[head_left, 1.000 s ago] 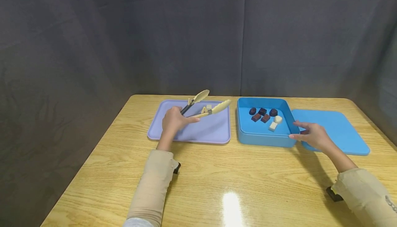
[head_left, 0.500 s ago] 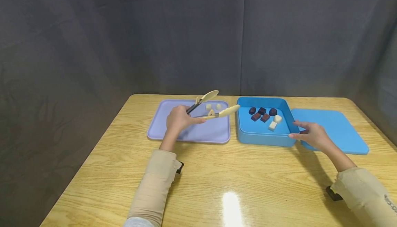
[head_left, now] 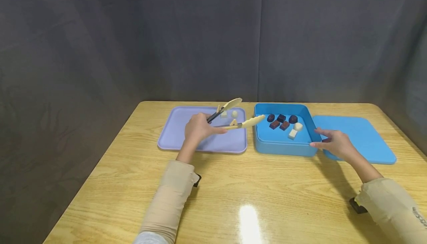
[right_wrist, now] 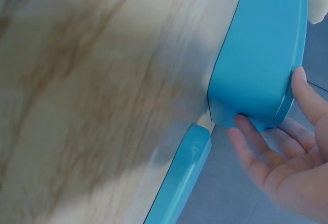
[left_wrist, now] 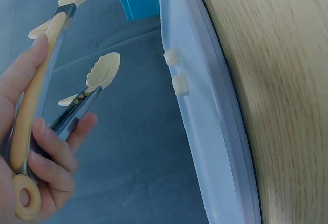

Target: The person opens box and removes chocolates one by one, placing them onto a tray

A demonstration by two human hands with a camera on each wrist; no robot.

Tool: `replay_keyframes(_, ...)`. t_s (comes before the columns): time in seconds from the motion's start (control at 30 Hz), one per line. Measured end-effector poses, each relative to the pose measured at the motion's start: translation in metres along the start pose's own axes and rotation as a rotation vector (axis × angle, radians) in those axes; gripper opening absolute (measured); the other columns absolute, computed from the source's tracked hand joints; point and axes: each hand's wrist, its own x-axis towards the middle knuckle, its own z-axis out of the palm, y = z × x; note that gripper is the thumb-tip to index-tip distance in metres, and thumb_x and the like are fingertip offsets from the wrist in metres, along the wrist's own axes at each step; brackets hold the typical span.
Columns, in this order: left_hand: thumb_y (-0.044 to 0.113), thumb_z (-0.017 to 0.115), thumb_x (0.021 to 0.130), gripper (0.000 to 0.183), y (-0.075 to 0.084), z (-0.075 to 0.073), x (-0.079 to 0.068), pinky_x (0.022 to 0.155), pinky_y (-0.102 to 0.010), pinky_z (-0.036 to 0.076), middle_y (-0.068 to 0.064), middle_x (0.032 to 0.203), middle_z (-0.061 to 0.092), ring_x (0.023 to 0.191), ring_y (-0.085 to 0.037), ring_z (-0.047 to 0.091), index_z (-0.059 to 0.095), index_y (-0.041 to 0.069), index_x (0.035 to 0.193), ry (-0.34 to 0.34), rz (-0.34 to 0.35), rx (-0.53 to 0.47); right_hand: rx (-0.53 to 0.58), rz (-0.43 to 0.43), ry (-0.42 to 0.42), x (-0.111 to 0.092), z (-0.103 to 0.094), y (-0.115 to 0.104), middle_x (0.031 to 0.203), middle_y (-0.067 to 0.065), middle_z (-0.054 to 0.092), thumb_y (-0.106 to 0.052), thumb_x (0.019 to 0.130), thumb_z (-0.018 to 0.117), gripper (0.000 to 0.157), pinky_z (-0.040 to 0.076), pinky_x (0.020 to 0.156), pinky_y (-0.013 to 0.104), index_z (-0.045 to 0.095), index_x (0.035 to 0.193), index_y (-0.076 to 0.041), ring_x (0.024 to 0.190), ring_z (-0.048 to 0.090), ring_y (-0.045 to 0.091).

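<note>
My left hand (head_left: 199,127) grips a pair of tongs (head_left: 253,120) with cream scalloped tips. The tongs' arms are spread, with nothing between their tips, as the left wrist view also shows. They hang over the right part of a lilac tray (head_left: 175,133), one tip overlapping the left rim of the blue box (head_left: 287,148) in the head view. On the tray lie a square white chocolate (head_left: 224,114) and a rounded white chocolate (head_left: 234,114). My right hand (head_left: 337,143) holds the box's near right corner between thumb and fingers. Inside are several brown chocolates (head_left: 284,125) and two white ones (head_left: 293,134).
A flat blue lid (head_left: 361,140) lies on the wooden table (head_left: 213,188) right of the box, partly behind my right hand. Dark cloth (head_left: 200,44) hangs behind the table's back edge and along the sides.
My left hand has moved right with the spread tongs, from above the tray toward the box. The rounded white chocolate on the tray has come into sight. My right hand stays at the box corner.
</note>
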Motion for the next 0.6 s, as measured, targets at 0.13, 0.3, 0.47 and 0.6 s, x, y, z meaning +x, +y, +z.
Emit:
replay_keyframes(0.13,0.055,0.078,0.052,0.049,0.004,0.002,0.000,0.046,-0.031,0.030,0.002,0.061,0.043,0.056,-0.014,0.038,0.065,0.018,0.081,0.006,0.022,0.006,-0.005,-0.005,-0.007,0.000,-0.002,-0.002,0.131,0.033,0.030,-0.036,0.082,0.063,0.072,0.045,0.071,0.047,0.036,0.129,0.011,0.098,0.051,0.044)
replay_keyframes(0.3,0.052,0.079,0.054,0.044,0.008,0.004,0.000,0.046,-0.032,0.029,0.003,0.058,0.035,0.055,-0.014,0.036,0.060,0.017,0.073,0.011,0.054,-0.002,0.011,0.009,-0.016,0.001,-0.002,-0.001,0.121,0.036,0.040,-0.038,0.081,0.063,0.076,0.045,0.072,0.048,0.033,0.130,0.012,0.097,0.052,0.044)
replay_keyframes(0.47,0.053,0.078,0.054,0.045,0.013,0.006,-0.001,0.046,-0.032,0.030,0.002,0.059,0.041,0.056,-0.015,0.039,0.061,0.018,0.075,0.008,0.065,0.012,0.024,0.015,-0.021,0.002,-0.004,0.000,0.114,0.038,0.045,-0.038,0.080,0.065,0.078,0.043,0.075,0.051,0.031,0.130,0.013,0.099,0.050,0.046)
replay_keyframes(0.6,0.054,0.078,0.055,0.047,0.017,0.007,-0.003,0.045,-0.029,0.025,0.003,0.057,0.032,0.054,-0.013,0.033,0.055,0.015,0.070,-0.009,0.080,0.022,0.028,0.012,-0.021,0.004,-0.005,0.001,0.115,0.038,0.044,-0.037,0.080,0.066,0.080,0.042,0.076,0.052,0.030,0.131,0.013,0.100,0.049,0.047)
